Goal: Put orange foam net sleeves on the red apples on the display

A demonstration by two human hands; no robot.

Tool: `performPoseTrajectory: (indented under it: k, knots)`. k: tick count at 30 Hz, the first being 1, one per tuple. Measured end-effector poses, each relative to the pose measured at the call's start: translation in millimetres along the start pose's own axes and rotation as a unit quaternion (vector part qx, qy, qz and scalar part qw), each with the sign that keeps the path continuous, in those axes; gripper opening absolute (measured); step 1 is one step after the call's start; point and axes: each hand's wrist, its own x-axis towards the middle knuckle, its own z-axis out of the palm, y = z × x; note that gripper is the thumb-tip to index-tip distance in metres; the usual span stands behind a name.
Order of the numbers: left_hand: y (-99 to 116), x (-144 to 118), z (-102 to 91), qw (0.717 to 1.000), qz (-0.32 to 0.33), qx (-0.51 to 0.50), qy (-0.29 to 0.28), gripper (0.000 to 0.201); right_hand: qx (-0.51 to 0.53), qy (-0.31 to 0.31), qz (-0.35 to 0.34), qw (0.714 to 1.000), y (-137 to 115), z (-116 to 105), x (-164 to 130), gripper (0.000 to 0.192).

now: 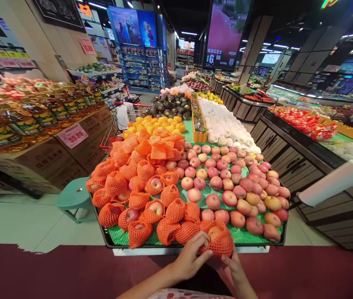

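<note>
Both my hands hold one apple in an orange foam net (218,238) at the near edge of the fruit stand (195,246). My left hand (191,256) grips its left side, fingers on the net. My right hand (234,268) supports it from below right. To the left lie several netted apples (145,195) in a heap. To the right lie several bare pink-red apples (235,187) on green matting.
Behind the apples are oranges (156,124), dark avocados (170,104) and white-wrapped fruit (226,124). A green stool (75,197) stands left of the stand. Bottled oil on cartons (33,112) lines the left aisle. A plastic bag roll (334,182) juts in at right.
</note>
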Motion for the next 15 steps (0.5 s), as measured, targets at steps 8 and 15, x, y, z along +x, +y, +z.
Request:
performPoseTrajectory:
  k: [8, 15]
  knots:
    - [-12, -43, -14.7, 0.998, -0.034, 0.023, 0.056, 0.034, 0.011, -0.109, 0.14, 0.984, 33, 30, -17, 0.084]
    - [-5, -56, -33.8, 0.965, -0.085, 0.092, 0.229, 0.026, -0.061, -0.089, 0.077, 0.991, 35, 60, -12, 0.063]
